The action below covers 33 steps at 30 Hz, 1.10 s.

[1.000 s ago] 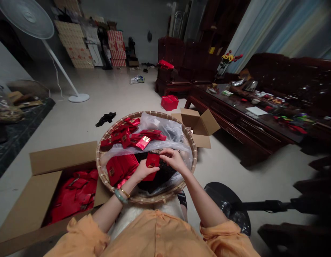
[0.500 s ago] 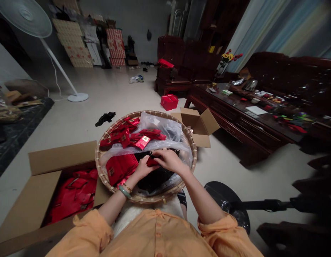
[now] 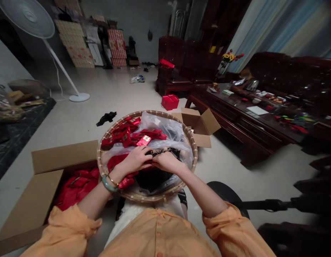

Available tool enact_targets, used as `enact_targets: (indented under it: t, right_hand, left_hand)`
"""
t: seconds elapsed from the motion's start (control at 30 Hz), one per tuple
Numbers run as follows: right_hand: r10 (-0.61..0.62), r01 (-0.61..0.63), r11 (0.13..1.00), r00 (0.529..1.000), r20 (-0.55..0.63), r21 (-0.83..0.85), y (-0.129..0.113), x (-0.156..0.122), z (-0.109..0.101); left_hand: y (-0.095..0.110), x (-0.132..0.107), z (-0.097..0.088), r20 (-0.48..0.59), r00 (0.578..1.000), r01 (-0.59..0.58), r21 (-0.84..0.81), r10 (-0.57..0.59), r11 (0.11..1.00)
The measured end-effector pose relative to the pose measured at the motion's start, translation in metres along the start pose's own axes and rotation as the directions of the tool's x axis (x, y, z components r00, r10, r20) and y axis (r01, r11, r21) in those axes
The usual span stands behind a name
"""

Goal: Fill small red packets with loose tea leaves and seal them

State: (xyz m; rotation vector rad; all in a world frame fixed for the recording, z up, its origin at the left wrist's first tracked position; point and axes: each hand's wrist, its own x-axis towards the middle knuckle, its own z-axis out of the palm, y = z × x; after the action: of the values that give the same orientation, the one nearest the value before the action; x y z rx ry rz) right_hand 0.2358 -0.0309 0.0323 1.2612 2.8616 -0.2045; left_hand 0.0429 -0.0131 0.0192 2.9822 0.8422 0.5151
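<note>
Left hand (image 3: 134,159) and right hand (image 3: 168,162) palms down, side by side, almost touching.

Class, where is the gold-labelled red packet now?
In the head view, the red packet with a gold label lies in the round woven bamboo basket, on clear plastic just beyond the left hand.

A white pedestal fan (image 3: 28,18) stands on the tiled floor beyond a black cloth (image 3: 105,118), with flattened cartons (image 3: 71,43) stacked against the far wall. To the right, a red box (image 3: 170,102) sits beside a small open carton (image 3: 197,125), near a dark carved-wood armchair (image 3: 171,50) and a long wooden worktop (image 3: 230,119) scattered with papers and small items.
</note>
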Motion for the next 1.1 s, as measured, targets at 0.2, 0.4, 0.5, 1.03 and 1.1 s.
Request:
enact_targets:
  t: [0.2,0.4,0.5,1.03,1.1]
  right_hand:
    - [-0.050,0.050,0.997,0.999,0.005,-0.053,0.000,0.007,-0.001]
    - [-0.058,0.052,0.997,0.991,-0.121,-0.050,0.009,0.009,-0.002]
    - [-0.121,0.120,0.993,0.974,-0.189,-0.017,0.015,0.008,0.001]
    - [0.255,-0.155,0.823,0.960,-0.111,0.547,0.061,0.022,0.092]
    - [0.179,-0.157,0.905,0.984,-0.017,0.396,0.061,0.029,0.104]
  left_hand:
    - [-0.011,-0.002,-0.007,0.149,0.988,-0.027,-0.007,0.028,1.000]
    - [-0.018,0.001,-0.018,0.121,0.993,-0.015,0.035,0.010,0.999]
    - [-0.020,0.002,-0.012,0.098,0.995,0.031,0.031,-0.034,0.999]
    - [-0.012,-0.006,0.012,0.005,0.997,0.071,-0.188,-0.071,0.980]
    - [-0.011,-0.006,0.013,0.002,0.999,0.039,-0.106,-0.039,0.994]
